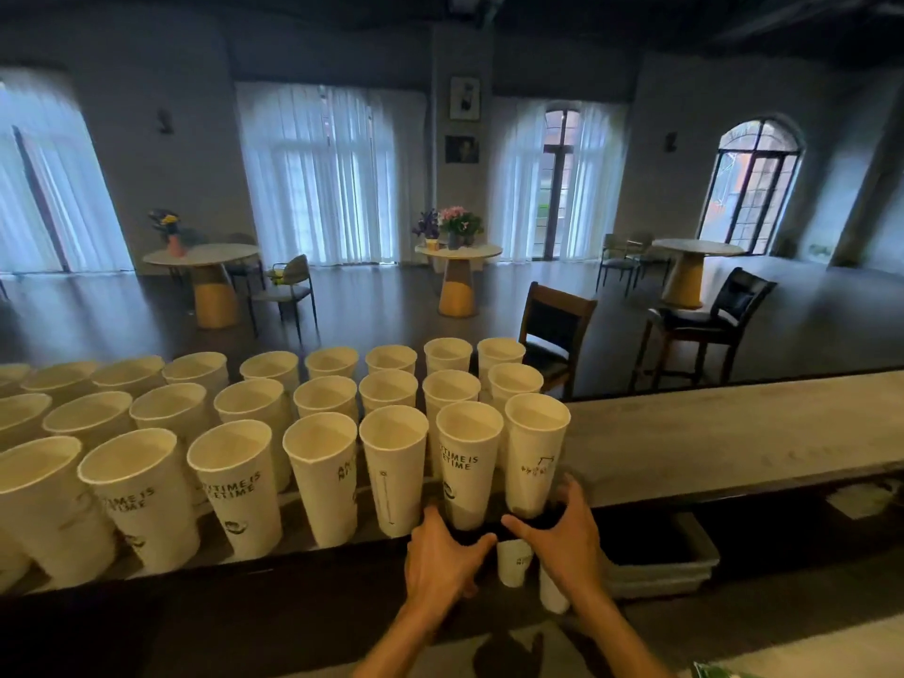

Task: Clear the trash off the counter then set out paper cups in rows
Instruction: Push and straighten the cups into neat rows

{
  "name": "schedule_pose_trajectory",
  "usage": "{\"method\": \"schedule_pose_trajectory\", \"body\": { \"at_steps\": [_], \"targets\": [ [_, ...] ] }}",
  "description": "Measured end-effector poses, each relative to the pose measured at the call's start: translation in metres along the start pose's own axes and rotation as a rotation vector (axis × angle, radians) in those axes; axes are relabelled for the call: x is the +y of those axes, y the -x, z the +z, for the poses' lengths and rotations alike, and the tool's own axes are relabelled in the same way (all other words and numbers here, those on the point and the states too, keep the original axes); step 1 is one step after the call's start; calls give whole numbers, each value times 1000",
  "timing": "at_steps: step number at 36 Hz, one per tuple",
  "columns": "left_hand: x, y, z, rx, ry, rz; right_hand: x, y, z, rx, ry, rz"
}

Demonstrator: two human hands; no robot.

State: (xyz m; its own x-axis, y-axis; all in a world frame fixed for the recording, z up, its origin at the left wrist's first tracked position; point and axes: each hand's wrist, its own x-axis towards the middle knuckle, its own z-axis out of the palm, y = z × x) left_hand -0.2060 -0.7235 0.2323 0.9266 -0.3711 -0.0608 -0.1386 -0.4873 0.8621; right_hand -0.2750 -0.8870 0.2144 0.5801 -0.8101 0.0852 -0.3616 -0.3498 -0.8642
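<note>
Several tall white paper cups [318,477] with black print stand upright in three rows along the grey counter [724,433], from the left edge to about the middle. The two nearest cups at the right end of the front row are one cup [468,457] and its neighbour [534,452]. My left hand [442,560] sits at the base of the first, fingers spread and empty. My right hand [562,535] curves around the base of the second, fingers apart, just touching or barely off it. Below the counter edge, two more white cups [513,562] show between my hands.
The counter's right half runs bare to the frame edge. A grey tub [675,565] sits under the counter at right. Beyond the counter stand two dark chairs [557,330] and round tables [457,266] with flowers. A green scrap [719,671] peeks in at bottom right.
</note>
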Motion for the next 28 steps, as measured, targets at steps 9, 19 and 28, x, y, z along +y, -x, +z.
{"method": "schedule_pose_trajectory", "body": {
  "at_steps": [9, 19, 28],
  "targets": [
    [-1, -15, 17, 72, -50, -51, 15, -24, 2, -82, -105, -162],
    [9, -16, 23, 82, -81, -93, 26, -38, 1, -125, -41, -162],
    [10, -12, 21, 68, -73, -107, 26, -44, -8, -184, 16, -242]
  ]
}}
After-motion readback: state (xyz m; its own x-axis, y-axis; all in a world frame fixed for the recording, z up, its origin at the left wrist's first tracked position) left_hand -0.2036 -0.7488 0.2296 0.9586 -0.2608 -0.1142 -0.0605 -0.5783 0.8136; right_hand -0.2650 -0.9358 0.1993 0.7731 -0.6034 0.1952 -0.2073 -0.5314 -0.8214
